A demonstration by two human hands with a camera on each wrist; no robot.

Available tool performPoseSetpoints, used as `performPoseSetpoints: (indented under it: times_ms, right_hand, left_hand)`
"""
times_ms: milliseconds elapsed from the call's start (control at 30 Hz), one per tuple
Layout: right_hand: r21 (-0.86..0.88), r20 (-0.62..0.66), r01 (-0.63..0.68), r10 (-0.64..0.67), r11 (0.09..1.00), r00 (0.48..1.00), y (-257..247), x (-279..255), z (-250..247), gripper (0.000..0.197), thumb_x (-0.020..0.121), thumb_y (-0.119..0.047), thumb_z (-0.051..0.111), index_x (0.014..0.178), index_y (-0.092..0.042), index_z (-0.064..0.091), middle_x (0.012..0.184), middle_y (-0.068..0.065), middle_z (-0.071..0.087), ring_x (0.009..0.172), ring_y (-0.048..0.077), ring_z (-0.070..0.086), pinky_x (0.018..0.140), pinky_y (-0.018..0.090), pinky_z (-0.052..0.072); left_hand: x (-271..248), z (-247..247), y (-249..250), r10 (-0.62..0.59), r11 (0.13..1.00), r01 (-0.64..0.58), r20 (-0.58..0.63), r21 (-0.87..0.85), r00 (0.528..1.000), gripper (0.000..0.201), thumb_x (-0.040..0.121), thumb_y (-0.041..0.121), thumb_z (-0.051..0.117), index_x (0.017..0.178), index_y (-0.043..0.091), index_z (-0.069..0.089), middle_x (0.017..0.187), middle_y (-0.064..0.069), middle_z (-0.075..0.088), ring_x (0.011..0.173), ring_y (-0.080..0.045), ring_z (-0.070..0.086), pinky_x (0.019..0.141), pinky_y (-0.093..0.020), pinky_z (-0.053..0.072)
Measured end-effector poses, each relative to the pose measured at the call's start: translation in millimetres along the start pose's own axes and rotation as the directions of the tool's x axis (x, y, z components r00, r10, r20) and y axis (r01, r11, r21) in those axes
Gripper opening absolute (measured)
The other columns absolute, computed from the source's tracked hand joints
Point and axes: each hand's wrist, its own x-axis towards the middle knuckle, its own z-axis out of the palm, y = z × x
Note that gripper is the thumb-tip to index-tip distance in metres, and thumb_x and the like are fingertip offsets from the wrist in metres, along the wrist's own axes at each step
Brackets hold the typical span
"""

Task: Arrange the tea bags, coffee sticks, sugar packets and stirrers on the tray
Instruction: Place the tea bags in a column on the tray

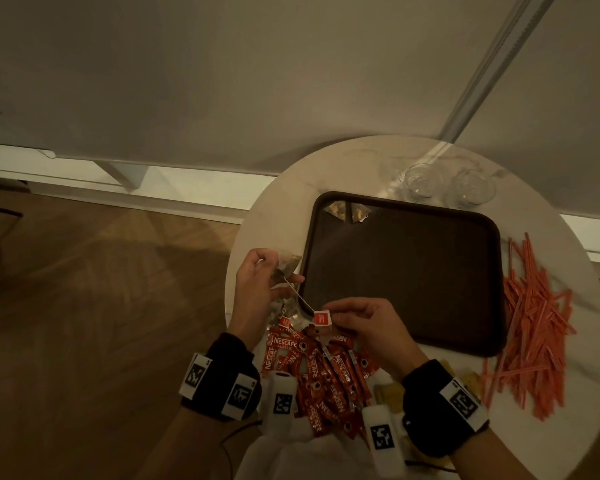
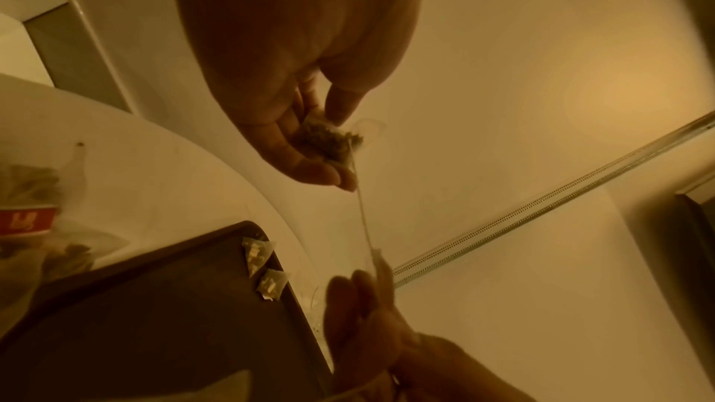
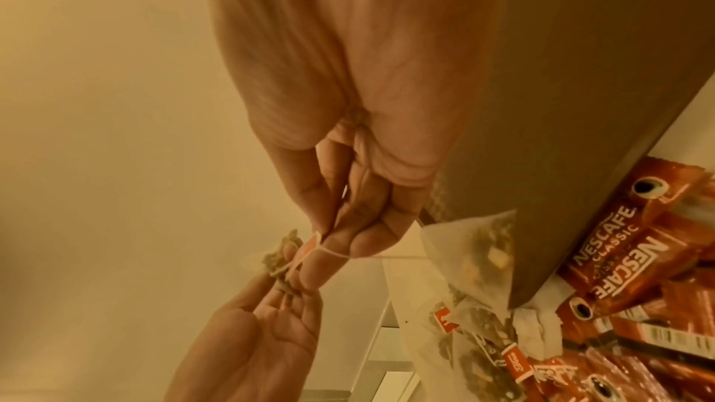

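the pyramid tea bag is hanging over the surface just off the tray's nine o'clock rim, its string stretching taut toward five o'clock. the left hand is pinching the bag, nearer the tray; the right hand is pinching the red tag, its writing unreadable. two tea bags are lying in the tray's eleven o'clock corner. coffee sticks are reading "nescafe classic".
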Motion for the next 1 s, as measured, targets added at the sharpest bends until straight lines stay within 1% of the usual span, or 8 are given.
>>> performPoseSetpoints:
  times_ms: [100,233,400,533,667,767,933,1000]
  right_hand:
    - [0.038,-0.012,0.007,-0.006,0.999,1.0,-1.2,-3.4,-0.9,0.017,0.091,-0.004,0.061,0.105,-0.005,0.071,0.097,0.013,0.076,0.092,0.028,0.073,0.078,0.03,0.059]
    - [0.086,-0.047,0.019,-0.015,0.996,0.999,-1.5,-4.9,-1.8,0.013,0.091,-0.001,0.061,0.1,-0.002,0.071,0.091,0.013,0.076,0.073,0.015,0.072,0.056,0.016,0.052]
    - [0.305,0.008,-0.011,0.009,0.952,1.0,-0.1,-8.1,-0.1,0.02,0.095,-0.002,0.051,0.099,0.006,0.069,0.086,0.015,0.072,0.077,0.021,0.069,0.065,0.026,0.056]
    - [0.398,0.013,0.011,-0.017,0.917,1.0,2.0,-13.3,-0.8,0.025,0.081,-0.007,0.06,0.099,0.008,0.068,0.087,0.017,0.072,0.077,0.022,0.069,0.068,0.029,0.059]
    - [0.436,0.005,0.01,-0.013,0.9,1.0,6.3,-18.9,-5.2,0.028,0.081,-0.007,0.061,0.104,0.008,0.068,0.095,0.021,0.072,0.081,0.024,0.07,0.076,0.032,0.058]
    - [0.39,-0.026,-0.013,0.025,0.921,0.999,8.0,-22.1,-6.4,0.025,0.078,-0.003,0.063,0.101,0.003,0.07,0.096,0.021,0.073,0.083,0.023,0.072,0.079,0.033,0.059]
    - [0.345,-0.147,0.005,0.049,0.939,0.988,5.0,-26.3,-5.8,0.028,0.071,-0.007,0.069,0.098,0.0,0.071,0.093,0.021,0.074,0.079,0.022,0.073,0.066,0.025,0.06]
    - [0.326,-0.184,0.033,0.03,0.945,0.982,3.2,-27.7,-6.3,0.027,0.075,-0.004,0.071,0.101,0.0,0.068,0.092,0.022,0.074,0.079,0.026,0.074,0.062,0.025,0.059]
  left_hand:
    - [-1.4,-2.1,-3.5,-0.029,0.999,0.029,-0.009,-0.028,1.0,0.016,0.105,0.022,0.043,0.1,0.01,0.053,0.097,-0.007,0.07,0.073,-0.023,0.07,0.056,-0.029,0.055]
    - [-6.4,-1.3,-5.7,-0.117,0.991,0.12,0.062,-0.053,0.991,0.015,0.1,0.014,0.048,0.114,0.012,0.053,0.098,-0.009,0.071,0.073,-0.021,0.07,0.058,-0.031,0.056]
    - [-21.9,4.7,-15.0,-0.213,0.975,0.222,0.2,-0.025,0.956,0.028,0.101,0.032,0.042,0.119,0.014,0.056,0.114,-0.018,0.064,0.079,-0.024,0.069,0.059,-0.038,0.058]
    - [-32.2,3.8,-24.3,-0.294,0.945,0.321,0.28,-0.055,0.914,0.055,0.085,0.047,0.053,0.126,0.01,0.05,0.124,-0.023,0.059,0.092,-0.03,0.069,0.059,-0.039,0.058]
    - [-40.0,4.8,-26.5,-0.29,0.945,0.325,0.356,-0.041,0.888,0.046,0.083,0.033,0.061,0.126,0.023,0.049,0.125,-0.015,0.055,0.093,-0.027,0.071,0.06,-0.035,0.058]
    - [-45.1,8.8,-27.7,-0.257,0.956,0.292,0.398,-0.028,0.881,0.048,0.083,0.024,0.065,0.128,0.022,0.05,0.118,-0.01,0.062,0.094,-0.026,0.071,0.067,-0.035,0.059]
    - [-47.6,12.8,-36.8,-0.208,0.978,0.195,0.385,0.073,0.899,0.017,0.092,0.012,0.061,0.109,0.014,0.061,0.108,-0.012,0.064,0.086,-0.019,0.07,0.066,-0.025,0.056]
    - [-47.8,14.4,-39.2,-0.208,0.978,0.173,0.403,0.12,0.891,0.008,0.095,0.017,0.059,0.101,0.015,0.064,0.098,-0.008,0.066,0.08,-0.015,0.067,0.064,-0.022,0.053]
